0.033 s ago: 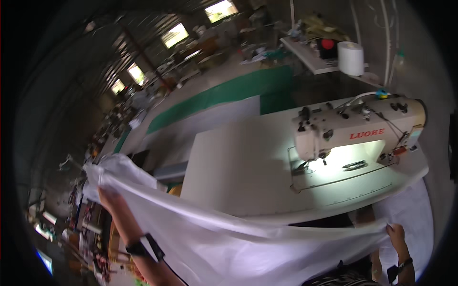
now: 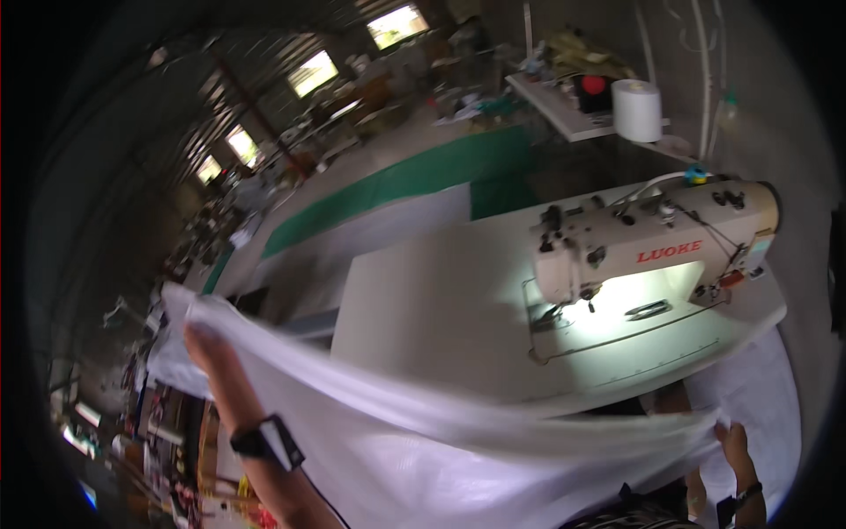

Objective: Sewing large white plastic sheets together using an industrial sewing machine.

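Observation:
A large white cloth (image 2: 397, 445) stretches across the front of me, its upper edge sagging between my two hands. Out at the far left, my left hand (image 2: 207, 346) is closed on one end, somewhat blurred. My right hand (image 2: 733, 438) pinches the other end at the lower right, near the front edge of the sewing table (image 2: 423, 300). Beyond the cloth stands a white sewing machine (image 2: 661, 234) with its lamp lit. Small metal thread snips (image 2: 649, 310) lie under its arm. Part of the table's front edge is covered by the cloth.
More white cloth (image 2: 749, 379) hangs at the table's right end. Behind are a green sheet (image 2: 397, 176) and a side shelf (image 2: 560, 110) bearing a white thread cone (image 2: 636, 112). Cluttered goods line the left side.
The cloth's left end has spread out and lifted into a flatter fold by my left hand. My right hand keeps its pinch. The whole view has shifted slightly.

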A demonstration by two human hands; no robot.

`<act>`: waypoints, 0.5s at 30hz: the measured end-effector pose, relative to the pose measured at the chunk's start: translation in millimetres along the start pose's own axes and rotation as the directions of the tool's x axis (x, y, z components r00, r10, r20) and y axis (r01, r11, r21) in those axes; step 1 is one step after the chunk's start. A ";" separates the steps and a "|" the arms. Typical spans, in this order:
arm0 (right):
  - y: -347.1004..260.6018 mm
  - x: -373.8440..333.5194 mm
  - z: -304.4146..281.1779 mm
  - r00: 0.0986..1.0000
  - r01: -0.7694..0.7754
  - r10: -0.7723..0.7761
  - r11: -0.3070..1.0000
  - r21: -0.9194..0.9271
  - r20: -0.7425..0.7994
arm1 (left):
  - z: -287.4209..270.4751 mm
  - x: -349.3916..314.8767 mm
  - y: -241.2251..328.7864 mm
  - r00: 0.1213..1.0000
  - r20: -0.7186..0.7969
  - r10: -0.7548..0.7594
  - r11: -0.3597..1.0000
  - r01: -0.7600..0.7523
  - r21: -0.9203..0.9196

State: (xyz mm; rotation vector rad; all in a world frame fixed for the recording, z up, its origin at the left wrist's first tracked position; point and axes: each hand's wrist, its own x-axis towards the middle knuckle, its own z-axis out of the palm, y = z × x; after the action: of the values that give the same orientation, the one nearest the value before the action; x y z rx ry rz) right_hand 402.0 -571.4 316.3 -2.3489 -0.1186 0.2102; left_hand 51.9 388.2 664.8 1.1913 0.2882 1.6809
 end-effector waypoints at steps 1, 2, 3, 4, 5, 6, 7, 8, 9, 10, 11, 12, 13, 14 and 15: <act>28.7 -9.4 3.0 0.999 -0.020 0.020 1.000 0.018 -0.030 | 14.3 17.7 -19.8 0.998 0.063 0.020 0.998 -0.016 -0.066; 52.7 -15.1 9.6 0.992 -0.004 0.027 0.983 -0.186 0.124 | 56.6 42.0 -49.1 0.977 0.212 -0.029 0.992 0.055 -0.118; 63.7 -49.7 -10.5 0.969 -0.059 0.157 0.897 -0.438 0.192 | 174.5 -22.0 -131.1 0.987 0.085 -0.135 0.990 0.137 -0.025; 56.3 -59.4 -13.0 0.943 -0.087 0.230 0.866 -0.492 0.240 | 207.0 -35.0 -152.7 0.924 0.257 -0.284 0.958 0.285 0.036; 28.3 -54.3 -4.0 0.911 -0.069 0.268 0.848 -0.525 0.314 | 212.4 -29.0 -159.7 0.828 0.473 -0.300 0.894 0.070 0.443; 15.9 -77.3 -12.1 0.932 -0.155 0.256 0.922 -0.356 0.256 | 281.4 -96.9 -179.6 0.669 0.336 -0.663 0.660 0.311 0.683; 0.2 -80.3 -8.0 0.934 -0.177 0.266 0.925 -0.337 0.239 | 271.9 -125.1 -201.6 0.706 0.451 -0.546 0.763 0.198 0.615; -17.7 -76.3 -6.3 0.998 -0.002 0.029 0.907 -0.420 0.059 | 281.7 -160.4 -213.8 0.800 0.453 -0.393 0.726 -0.033 0.687; -35.2 -77.3 -10.5 0.973 0.118 -0.206 0.833 -0.540 -0.106 | 295.1 -208.8 -213.3 0.764 0.547 -0.343 0.791 -0.079 0.607; -66.8 -63.8 -11.2 0.954 0.195 -0.279 0.855 -0.481 -0.108 | 253.7 -219.8 -226.1 0.726 0.623 -0.292 0.764 -0.214 0.608; -98.4 -54.1 -16.9 0.942 0.226 -0.310 0.869 -0.440 -0.128 | 254.0 -275.7 -209.8 0.664 0.623 -0.414 0.711 -0.191 0.676; -133.3 -41.5 -20.7 0.890 0.384 -0.452 0.821 -0.423 -0.068 | 229.0 -314.8 -195.0 0.617 0.581 -0.531 0.387 -0.434 0.814; -167.7 -26.6 -19.9 0.804 0.545 -0.595 0.740 -0.394 -0.006 | 217.6 -352.9 -172.5 0.555 0.504 -0.662 0.152 -0.559 0.815; -193.3 -15.2 -16.3 0.719 0.683 -0.688 0.677 -0.272 0.094 | 201.8 -380.7 -168.0 0.507 0.492 -0.708 0.170 -0.553 0.815; -213.6 -4.8 -8.8 0.608 0.794 -0.773 0.594 -0.130 0.180 | 188.3 -406.7 -166.3 0.458 0.472 -0.753 0.184 -0.542 0.820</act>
State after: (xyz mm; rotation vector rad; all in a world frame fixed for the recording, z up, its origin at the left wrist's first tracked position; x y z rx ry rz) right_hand 394.0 -427.4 474.1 -2.2304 -1.2698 -0.1345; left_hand 302.0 66.9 414.2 2.8012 0.8706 0.0741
